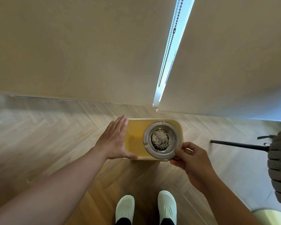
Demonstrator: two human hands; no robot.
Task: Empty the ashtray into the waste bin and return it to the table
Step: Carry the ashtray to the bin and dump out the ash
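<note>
Right now the round, shiny metal ashtray (161,140), level and still holding a dark, speckled cake of ash in its bowl, hangs over the right half of the rectangular yellow plastic waste bin (135,138), which stands on the herringbone wood floor (47,132). The right hand (187,157) pinches its near-right rim between thumb and fingertips, while the left hand (115,140), fingers spread flat, rests against the bin's left wall. Likely risks: the smooth rim slipping from so slight a pinch when tipped, or ash spilling past the bin's near-right edge onto the floor.
</note>
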